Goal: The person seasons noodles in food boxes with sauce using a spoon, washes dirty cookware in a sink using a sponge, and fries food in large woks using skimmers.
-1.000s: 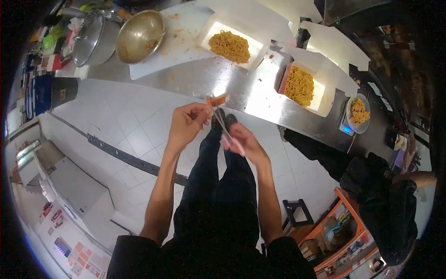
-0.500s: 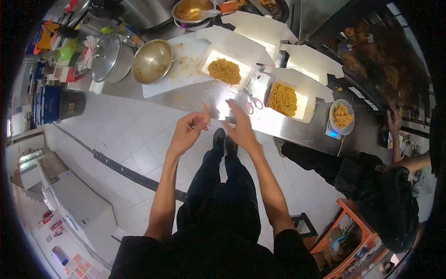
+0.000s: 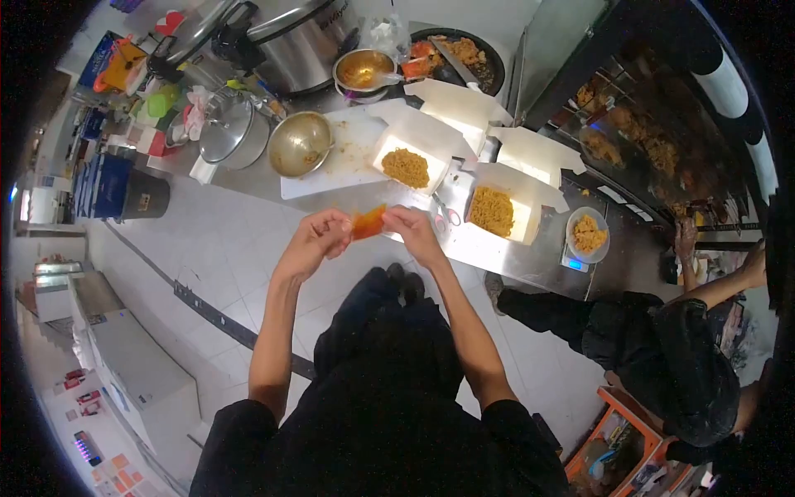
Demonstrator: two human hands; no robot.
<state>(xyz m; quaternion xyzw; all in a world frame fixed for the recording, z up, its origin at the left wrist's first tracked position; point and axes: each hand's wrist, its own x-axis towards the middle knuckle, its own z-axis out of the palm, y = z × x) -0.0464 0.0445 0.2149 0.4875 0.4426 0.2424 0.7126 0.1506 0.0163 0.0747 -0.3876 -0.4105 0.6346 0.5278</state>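
Between my two hands, just off the counter's front edge, is a small orange packet (image 3: 368, 223). My left hand (image 3: 321, 238) pinches its left end, and the fingers of my right hand (image 3: 411, 230) grip its right end. Beyond them stands an open white box of noodles (image 3: 406, 168). A second open box of noodles (image 3: 493, 211) is to the right. Scissors (image 3: 447, 214) lie on the metal counter (image 3: 331, 197) between the two boxes.
A metal bowl (image 3: 300, 144) and a white board (image 3: 352, 170) are at the left, near a lidded pot (image 3: 234, 131). A bowl of food (image 3: 588, 234) sits on a scale at the right. A co-worker (image 3: 662, 348) is beside a glass food cabinet (image 3: 654, 124).
The scissors went from my right hand onto the counter. My right hand has since come back and taken hold of the packet's right end. The view has shifted toward the back of the counter.
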